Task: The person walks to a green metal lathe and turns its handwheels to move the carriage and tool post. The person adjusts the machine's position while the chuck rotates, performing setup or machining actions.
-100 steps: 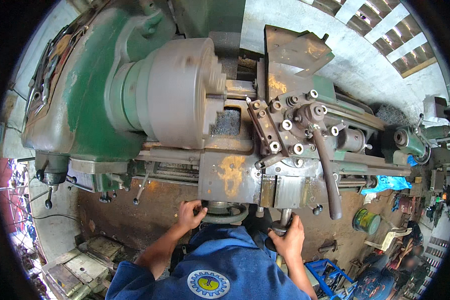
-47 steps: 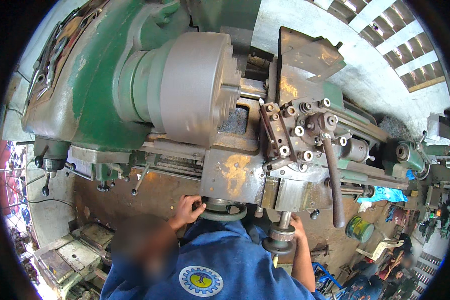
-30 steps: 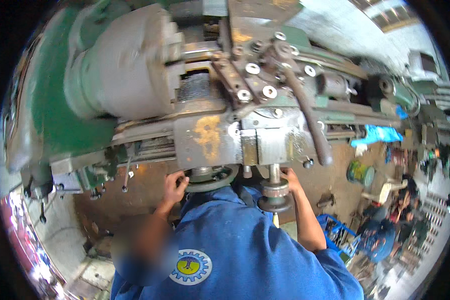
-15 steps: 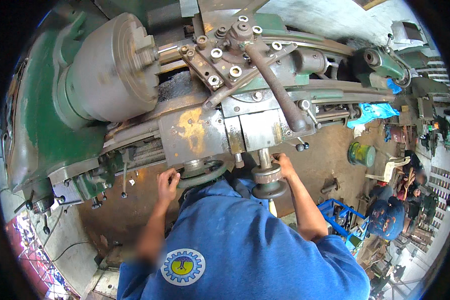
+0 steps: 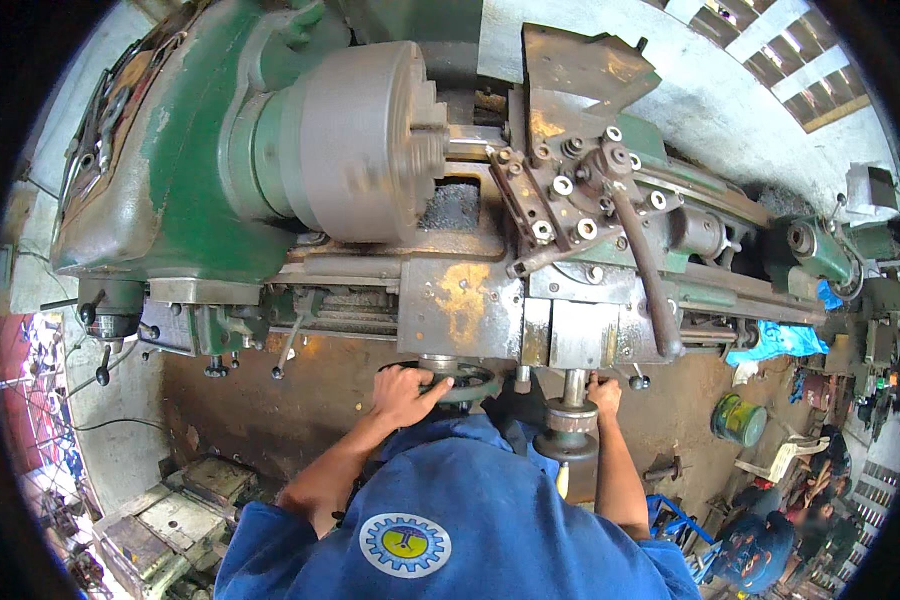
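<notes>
My left hand [image 5: 407, 397] is closed over the near-left rim of a dark green handwheel [image 5: 477, 388] on the front of a metalworking lathe. My right hand [image 5: 605, 394] has its fingers curled beside the cross-slide shaft and its round dial [image 5: 571, 416]; what they hold, if anything, is hidden. Above my hands stands the carriage [image 5: 460, 305], worn grey with yellow patches. On it sits a tool post [image 5: 607, 165] with several bolts and a long clamping lever [image 5: 647, 270]. A big grey chuck [image 5: 360, 145] at the left looks smeared, as if turning.
The green headstock [image 5: 160, 170] fills the far left, with wrenches on top. Metal chips [image 5: 452, 206] lie beneath the chuck. The tailstock [image 5: 820, 255] stands at the right, near a blue cloth [image 5: 778, 343] and a green bucket [image 5: 738, 420]. Other people [image 5: 760, 550] are at lower right.
The view has shifted, so the lathe appears farther right and lower. My left hand has gone from the handwheel's left side to a grip over its rim. The right hand stays beside the cross-slide shaft.
</notes>
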The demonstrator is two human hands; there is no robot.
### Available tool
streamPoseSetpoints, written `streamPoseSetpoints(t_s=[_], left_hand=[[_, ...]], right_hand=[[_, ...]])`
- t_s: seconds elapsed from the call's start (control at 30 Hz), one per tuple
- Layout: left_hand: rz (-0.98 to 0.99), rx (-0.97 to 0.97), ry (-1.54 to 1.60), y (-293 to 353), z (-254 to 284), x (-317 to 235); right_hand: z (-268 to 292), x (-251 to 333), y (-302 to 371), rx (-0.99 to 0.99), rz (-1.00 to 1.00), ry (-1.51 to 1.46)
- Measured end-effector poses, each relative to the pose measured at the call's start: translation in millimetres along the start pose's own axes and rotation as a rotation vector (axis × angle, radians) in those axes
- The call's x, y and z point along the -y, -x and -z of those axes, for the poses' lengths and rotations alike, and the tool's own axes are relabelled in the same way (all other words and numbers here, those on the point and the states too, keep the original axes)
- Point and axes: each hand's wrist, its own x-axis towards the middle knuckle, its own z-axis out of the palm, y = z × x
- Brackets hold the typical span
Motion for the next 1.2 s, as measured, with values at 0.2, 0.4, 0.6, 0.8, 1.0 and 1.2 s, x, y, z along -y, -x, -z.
streamPoseSetpoints(t_s=[0.2, 0.4, 0.6, 0.8, 1.0, 1.2], left_hand=[[-0.007, -0.003, 0.314, -6, 4, 38], [-0.025, -0.079, 0.145, 2, -2, 13], [-0.013, -0.086, 0.212, -1, 1, 23], [0.025, -0.082, 0.287, -3, -6, 31], [-0.002, -0.143, 0.230, -1, -7, 28], [-0.021, -0.135, 0.365, -3, -7, 37]], right_hand=[[-6, -10, -6, -0.003, 0.029, -0.002], [-9, -15, -8, 0.032, -0.009, -0.071], [-3, -14, -3, 0.040, 0.043, -0.160], [3, -8, 11, 0.008, 0.060, -0.144], [12, -3, 18, 0.038, 0.103, -0.195], [14, 0, 21, 0.054, 0.140, -0.224]])
